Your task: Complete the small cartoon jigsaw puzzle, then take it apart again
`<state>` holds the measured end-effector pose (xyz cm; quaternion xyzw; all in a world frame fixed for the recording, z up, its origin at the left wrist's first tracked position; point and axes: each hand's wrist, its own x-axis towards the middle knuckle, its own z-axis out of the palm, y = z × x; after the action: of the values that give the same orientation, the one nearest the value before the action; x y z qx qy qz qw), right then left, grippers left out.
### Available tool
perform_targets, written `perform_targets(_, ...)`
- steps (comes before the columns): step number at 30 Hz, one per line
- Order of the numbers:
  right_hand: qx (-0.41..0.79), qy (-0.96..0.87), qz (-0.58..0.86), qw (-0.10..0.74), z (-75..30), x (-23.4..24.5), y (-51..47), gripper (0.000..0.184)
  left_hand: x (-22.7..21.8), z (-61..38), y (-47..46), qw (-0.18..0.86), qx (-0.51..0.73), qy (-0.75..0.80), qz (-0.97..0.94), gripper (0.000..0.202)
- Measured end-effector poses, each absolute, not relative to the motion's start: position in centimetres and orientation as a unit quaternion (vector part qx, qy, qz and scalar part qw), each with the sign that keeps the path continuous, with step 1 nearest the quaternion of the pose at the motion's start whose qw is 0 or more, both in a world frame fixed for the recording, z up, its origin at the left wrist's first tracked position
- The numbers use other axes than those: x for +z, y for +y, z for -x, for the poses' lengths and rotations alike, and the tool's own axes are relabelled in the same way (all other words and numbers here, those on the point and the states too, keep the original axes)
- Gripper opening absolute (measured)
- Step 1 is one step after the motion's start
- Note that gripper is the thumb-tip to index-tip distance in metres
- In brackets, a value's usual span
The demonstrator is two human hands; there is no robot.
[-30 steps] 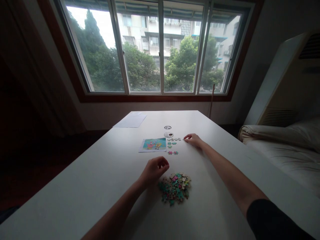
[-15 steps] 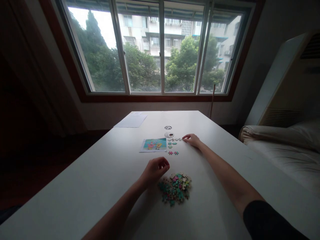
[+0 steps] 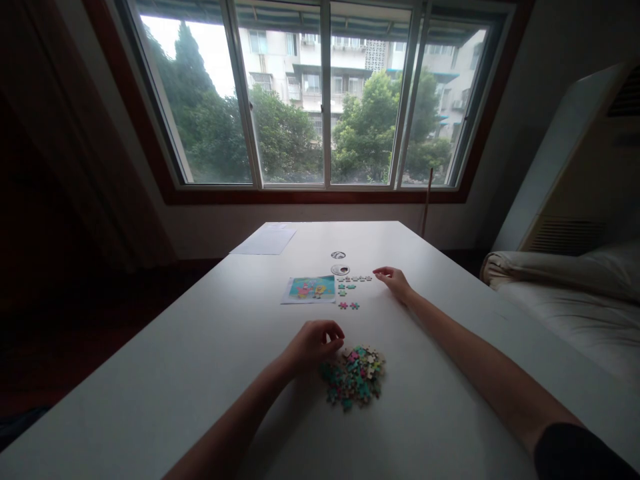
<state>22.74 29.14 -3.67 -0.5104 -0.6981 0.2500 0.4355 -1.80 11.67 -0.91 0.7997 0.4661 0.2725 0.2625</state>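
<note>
A heap of colourful jigsaw pieces (image 3: 354, 375) lies on the white table (image 3: 200, 373) in front of me. My left hand (image 3: 314, 341) rests at the heap's left edge, fingers curled in a loose pinch; whether anything is between them does not show. My right hand (image 3: 395, 281) lies further out, fingers relaxed and apart, just right of a short row of joined pieces (image 3: 358, 279). Left of that row are several small groups of teal and pink pieces (image 3: 346, 297) and a printed reference picture (image 3: 311, 290).
Two small round discs (image 3: 340, 269) sit beyond the pieces, and a sheet of paper (image 3: 264, 241) lies at the table's far left corner. A wide window fills the far wall. A bed or sofa with light bedding (image 3: 565, 293) stands to the right.
My right hand has drawn back slightly to the right, away from the row of joined pieces. My left hand has dipped a little closer to the heap.
</note>
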Motion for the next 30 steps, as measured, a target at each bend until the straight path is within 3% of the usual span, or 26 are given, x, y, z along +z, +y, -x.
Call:
perform_targets(13,0.281,-0.782,0.407,0.380,-21.5,-2.3,16.6,0.019,-1.4,1.8,11.2,0.231,0.231,0.430,-0.842,0.019)
perform_targets(21,0.229,-0.806,0.385,0.386,-20.7,-2.1,12.8,0.013,-1.1,1.0,11.1,0.222,0.309,0.424,-0.822,0.011)
perform_targets(30,0.194,-0.823,0.387,0.369,-19.5,-1.9,10.8,0.011,-0.3,0.1,10.9,0.345,0.377,0.451,-0.732,0.018)
